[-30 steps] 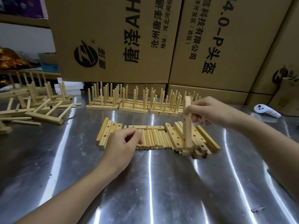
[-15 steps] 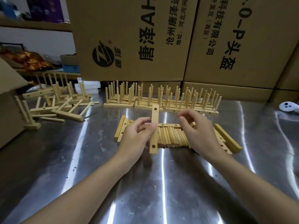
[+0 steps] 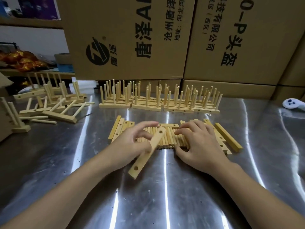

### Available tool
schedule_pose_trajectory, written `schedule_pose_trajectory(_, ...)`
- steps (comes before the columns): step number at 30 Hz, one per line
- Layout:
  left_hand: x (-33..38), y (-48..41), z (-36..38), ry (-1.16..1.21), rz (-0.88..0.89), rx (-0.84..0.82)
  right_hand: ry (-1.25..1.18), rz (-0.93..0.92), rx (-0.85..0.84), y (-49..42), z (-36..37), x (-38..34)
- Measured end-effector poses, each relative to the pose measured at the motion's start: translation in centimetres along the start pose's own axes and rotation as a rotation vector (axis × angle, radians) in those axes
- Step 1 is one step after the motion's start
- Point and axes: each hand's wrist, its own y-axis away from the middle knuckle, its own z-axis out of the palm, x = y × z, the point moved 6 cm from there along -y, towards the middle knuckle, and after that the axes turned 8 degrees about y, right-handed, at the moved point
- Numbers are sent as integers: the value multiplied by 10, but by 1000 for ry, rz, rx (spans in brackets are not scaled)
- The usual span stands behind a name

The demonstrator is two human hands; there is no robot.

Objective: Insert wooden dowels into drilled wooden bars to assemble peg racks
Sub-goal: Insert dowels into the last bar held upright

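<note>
Head camera view, looking down at a steel table [image 3: 165, 195]. Just left of centre, a drilled wooden bar [image 3: 148, 156] is in the left hand [image 3: 130, 144], gripped at its middle between thumb and fingers, with the index finger stretched toward the upper right. The bar's long axis runs diagonally. Its far end points to the upper right, over a row of loose dowels [image 3: 168, 138], and its near end points to the lower left, above bare table. A hole shows near each end.

The right hand [image 3: 198, 146], just right of the bar, lies palm down on the dowels with fingers bent and the thumb at their near ends. Whether it pinches a dowel cannot be told. Both forearms come in from the bottom corners of the frame.

The dowels lie side by side, flanked by loose bars on the left [image 3: 120, 128] and right [image 3: 227, 139]. Behind them stand finished peg racks [image 3: 158, 103], pegs upright. More racks lie tumbled at the left [image 3: 49, 104]. Cardboard boxes [image 3: 132, 38] fill the top, and a white controller [image 3: 293, 104] sits at the right edge.
</note>
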Motion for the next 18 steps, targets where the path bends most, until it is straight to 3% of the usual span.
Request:
schedule_pose_trajectory(5,0,3,19,-240,33,-191,-4,-10,-27,0,0,1)
schedule_pose_trajectory(9,-11,1,17,-338,30,-135,-10,-21,-10,1,-1,0)
schedule_pose_trajectory(18,0,10,24,-774,213,-101,12,-22,33,2,-8,-7)
